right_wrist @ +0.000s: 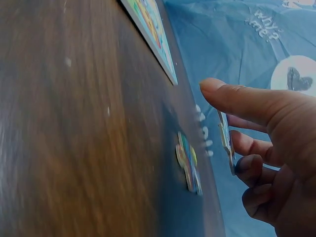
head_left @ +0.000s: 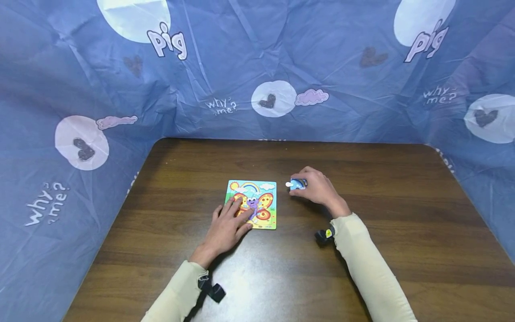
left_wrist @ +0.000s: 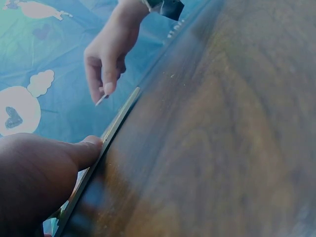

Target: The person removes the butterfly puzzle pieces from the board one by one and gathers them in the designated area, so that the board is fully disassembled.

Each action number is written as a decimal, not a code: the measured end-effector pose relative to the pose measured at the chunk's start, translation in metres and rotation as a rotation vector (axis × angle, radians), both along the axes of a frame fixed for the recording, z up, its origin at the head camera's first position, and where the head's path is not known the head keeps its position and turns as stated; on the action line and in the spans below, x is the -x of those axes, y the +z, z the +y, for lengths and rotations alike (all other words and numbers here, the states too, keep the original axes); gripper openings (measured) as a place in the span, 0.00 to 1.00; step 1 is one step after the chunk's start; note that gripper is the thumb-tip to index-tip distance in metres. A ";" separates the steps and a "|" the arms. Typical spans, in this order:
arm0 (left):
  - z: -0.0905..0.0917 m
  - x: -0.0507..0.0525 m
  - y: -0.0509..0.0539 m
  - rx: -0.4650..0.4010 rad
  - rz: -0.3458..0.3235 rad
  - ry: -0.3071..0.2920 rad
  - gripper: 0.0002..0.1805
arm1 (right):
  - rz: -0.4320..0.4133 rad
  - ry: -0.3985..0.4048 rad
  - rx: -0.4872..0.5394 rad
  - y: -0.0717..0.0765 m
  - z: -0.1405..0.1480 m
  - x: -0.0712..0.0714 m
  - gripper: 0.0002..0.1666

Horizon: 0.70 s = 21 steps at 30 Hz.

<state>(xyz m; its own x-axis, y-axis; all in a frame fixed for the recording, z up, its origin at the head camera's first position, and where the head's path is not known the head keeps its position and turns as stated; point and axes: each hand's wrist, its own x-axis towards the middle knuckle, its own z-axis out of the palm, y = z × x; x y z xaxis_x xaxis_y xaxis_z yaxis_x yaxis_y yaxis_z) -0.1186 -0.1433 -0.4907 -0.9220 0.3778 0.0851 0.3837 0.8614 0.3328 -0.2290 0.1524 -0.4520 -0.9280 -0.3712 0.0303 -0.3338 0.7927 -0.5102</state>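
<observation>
A square butterfly jigsaw puzzle (head_left: 264,203) lies on the table, with a sun and a rainbow along its far side. My left hand (head_left: 228,226) rests on its near left part with fingers spread, covering some of the picture. In the left wrist view, the thumb (left_wrist: 88,150) touches the puzzle's edge. To the right of the board, my right hand (head_left: 318,187) pinches a blue puzzle piece (head_left: 297,184) with a white knob. The right wrist view shows this held piece (right_wrist: 225,140) raised above the table. Below it lies another colourful puzzle piece (right_wrist: 186,163).
The brown wooden table (head_left: 161,250) has rounded far corners. A wrinkled blue cloth (head_left: 225,53) with printed words and hearts stands behind it and at both sides. Black straps with small devices (head_left: 211,288) sit at both wrists.
</observation>
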 end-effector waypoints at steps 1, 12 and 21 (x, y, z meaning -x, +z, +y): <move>0.000 0.000 0.000 -0.001 0.001 -0.001 0.25 | -0.002 -0.003 -0.004 0.000 0.002 0.000 0.31; -0.002 0.000 -0.001 -0.005 -0.005 -0.002 0.26 | 0.002 -0.029 -0.015 -0.004 0.026 -0.001 0.32; -0.001 0.000 0.000 -0.003 -0.013 0.003 0.26 | 0.013 -0.057 -0.058 -0.006 0.052 -0.002 0.32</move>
<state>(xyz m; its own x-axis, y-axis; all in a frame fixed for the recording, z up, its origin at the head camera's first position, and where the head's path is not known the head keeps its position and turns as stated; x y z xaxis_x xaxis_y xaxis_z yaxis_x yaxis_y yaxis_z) -0.1182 -0.1439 -0.4903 -0.9241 0.3748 0.0746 0.3769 0.8615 0.3401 -0.2273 0.2048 -0.4577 -0.9472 -0.3197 0.0224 -0.2938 0.8384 -0.4591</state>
